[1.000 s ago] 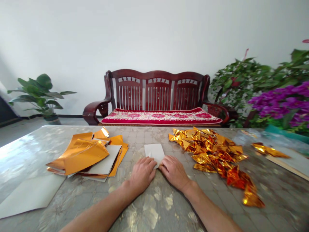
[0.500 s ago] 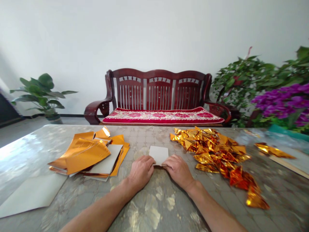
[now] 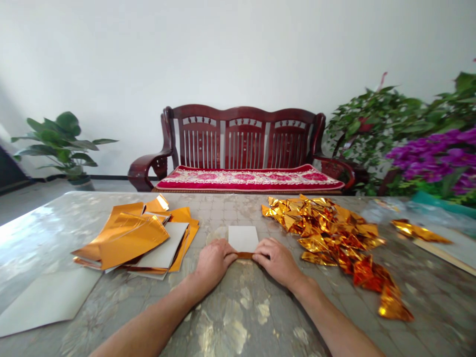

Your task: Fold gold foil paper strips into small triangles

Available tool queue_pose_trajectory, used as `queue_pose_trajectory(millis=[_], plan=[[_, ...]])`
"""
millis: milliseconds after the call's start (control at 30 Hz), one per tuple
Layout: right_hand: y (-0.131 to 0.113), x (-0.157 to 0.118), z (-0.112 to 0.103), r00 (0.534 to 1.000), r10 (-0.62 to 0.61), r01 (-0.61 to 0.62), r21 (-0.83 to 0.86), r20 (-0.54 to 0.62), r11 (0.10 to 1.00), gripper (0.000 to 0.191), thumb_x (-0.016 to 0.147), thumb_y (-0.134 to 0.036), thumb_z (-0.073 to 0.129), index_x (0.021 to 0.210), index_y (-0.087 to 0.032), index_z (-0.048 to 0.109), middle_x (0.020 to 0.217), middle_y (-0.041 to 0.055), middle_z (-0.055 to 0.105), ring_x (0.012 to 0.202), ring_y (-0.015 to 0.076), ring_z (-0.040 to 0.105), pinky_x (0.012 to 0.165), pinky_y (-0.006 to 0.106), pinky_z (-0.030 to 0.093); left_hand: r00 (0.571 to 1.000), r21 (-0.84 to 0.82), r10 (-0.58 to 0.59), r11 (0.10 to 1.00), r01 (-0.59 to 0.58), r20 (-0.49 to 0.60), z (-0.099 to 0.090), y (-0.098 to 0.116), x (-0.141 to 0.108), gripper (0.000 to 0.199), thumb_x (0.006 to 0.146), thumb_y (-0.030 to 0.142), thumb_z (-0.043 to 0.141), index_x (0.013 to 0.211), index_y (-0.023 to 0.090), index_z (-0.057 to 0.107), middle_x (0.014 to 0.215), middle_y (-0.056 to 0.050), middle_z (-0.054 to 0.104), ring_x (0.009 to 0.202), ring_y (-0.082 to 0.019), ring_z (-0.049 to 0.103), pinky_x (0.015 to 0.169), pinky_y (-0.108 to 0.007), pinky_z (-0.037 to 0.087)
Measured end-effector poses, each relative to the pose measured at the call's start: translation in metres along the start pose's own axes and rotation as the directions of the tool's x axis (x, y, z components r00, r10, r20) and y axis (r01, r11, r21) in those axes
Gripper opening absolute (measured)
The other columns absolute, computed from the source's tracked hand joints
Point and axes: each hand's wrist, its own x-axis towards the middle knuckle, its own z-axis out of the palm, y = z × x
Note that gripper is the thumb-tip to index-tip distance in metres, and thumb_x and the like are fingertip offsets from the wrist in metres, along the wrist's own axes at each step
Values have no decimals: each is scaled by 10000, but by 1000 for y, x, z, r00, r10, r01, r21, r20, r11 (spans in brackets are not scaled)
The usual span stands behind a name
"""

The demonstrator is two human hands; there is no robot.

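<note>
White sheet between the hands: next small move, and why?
I'd probably press the near edge down and crease it. The left hand and right hand grip the white sheet at its near corners, and an orange strip shows there, which looks like a fold. Can't tell whether it's flat.

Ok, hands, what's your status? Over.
Left hand and right hand pinching white paper, near edge. Gold strip showing. Foil pile right, clear of paper.

Both forearms angled inward, left hand (image 3: 214, 263) and right hand (image 3: 277, 260) palm-down, fingers bent and pinching.
</note>
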Motion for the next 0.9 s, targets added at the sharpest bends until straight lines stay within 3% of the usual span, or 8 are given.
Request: queue_pose_trajectory(millis=[167,333,700,900], plan=[[0,2,3,996,83,-84,-20,-26,996,176,846,-262,680,674,-226,691,767,-6,665,823,164,583,718,264,407,994,-90,-108,990,111,33,-1,0,1,160,875,308,614,845,259,764,902,0,730,893,-175,639,779,-258,442],[-2,1,2,995,99,-100,-56,-17,993,155,823,-252,684,671,-224,674,781,-2,659,823,169,580,713,265,403,987,-88,-158,984,158,1,-3,4,1,322,918,393,543,710,212,711,820,-7,707,787,-149,616,685,-234,391],[3,1,3,992,123,-123,0,16,992,277,922,-292,557,684,-209,671,794,8,658,829,163,593,726,261,395,981,-59,-196,979,196,4,-1,3,1,259,876,360,598,689,197,672,793,2,701,765,-146,609,676,-241,371],[0,2,6,983,181,-182,-35,-24,983,232,876,-263,582,660,-207,649,784,9,643,815,160,588,711,248,385,991,71,-124,989,127,-40,-4,5,-1,261,916,375,578,739,201,658,826,-19,688,834,-183,614,737,-277,379]])
